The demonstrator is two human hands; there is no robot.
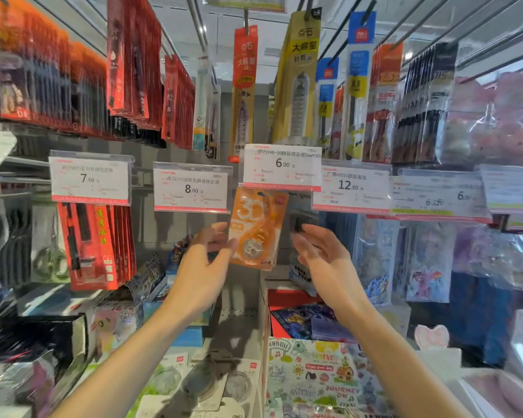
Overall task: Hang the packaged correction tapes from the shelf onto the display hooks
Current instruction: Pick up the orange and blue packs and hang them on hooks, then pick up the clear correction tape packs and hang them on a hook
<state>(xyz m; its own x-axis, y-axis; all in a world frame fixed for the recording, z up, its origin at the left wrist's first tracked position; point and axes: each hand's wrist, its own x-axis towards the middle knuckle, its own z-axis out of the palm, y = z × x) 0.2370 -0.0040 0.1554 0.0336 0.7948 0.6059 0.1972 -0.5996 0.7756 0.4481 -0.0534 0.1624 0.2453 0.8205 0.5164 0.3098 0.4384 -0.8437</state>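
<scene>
Orange pack under the 6.00 tag

Orange correction tape pack [258,229] hangs tilted just below the 6.00 price tag [281,167]. My left hand [204,267] pinches its lower left edge. My right hand [322,254] is spread open beside it, holding nothing.

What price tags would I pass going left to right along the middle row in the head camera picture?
White 7.90 price tag → white 8.00 price tag → white 6.00 price tag, with the orange packaged correction tape hanging just below it → white 12.90 price tag.
</scene>
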